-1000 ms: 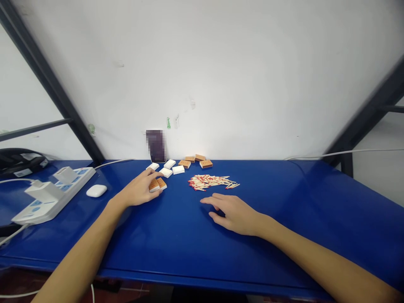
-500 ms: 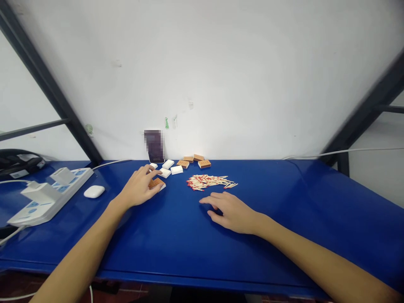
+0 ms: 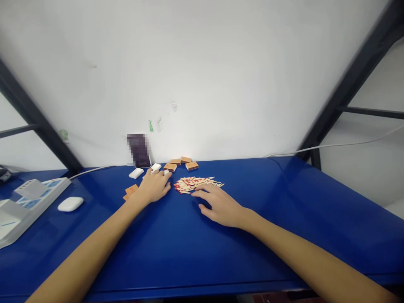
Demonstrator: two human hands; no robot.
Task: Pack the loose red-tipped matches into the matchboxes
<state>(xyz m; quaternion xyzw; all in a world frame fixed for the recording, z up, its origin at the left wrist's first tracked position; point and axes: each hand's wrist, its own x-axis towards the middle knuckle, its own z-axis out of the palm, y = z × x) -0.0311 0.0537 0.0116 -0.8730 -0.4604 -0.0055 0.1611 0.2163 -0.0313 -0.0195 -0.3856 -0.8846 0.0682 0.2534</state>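
My left hand [image 3: 154,186] reaches over the small white matchbox trays, fingers stretched and apart. Its fingertips touch or hover just above one white tray [image 3: 166,172], which they partly cover. Another white tray [image 3: 155,167] shows behind the knuckles, and one more lies to the left. Orange matchbox sleeves [image 3: 131,190] lie beside my left wrist, partly hidden by it. My right hand [image 3: 221,205] is open and holds nothing, its fingertips at the near edge of a loose pile of red-tipped matches [image 3: 192,184].
Several orange matchboxes [image 3: 192,166] lie by the wall behind the matches. A phone [image 3: 139,150] leans on the wall. At left on the blue table [image 3: 195,252] are a white earbud case [image 3: 70,204] and a power strip [image 3: 47,202]. A white cable [image 3: 347,145] crosses the right frame.
My left hand has left the orange sleeves and moved right, over the white trays. My right hand has come closer to the match pile. The view has turned slightly to the right.
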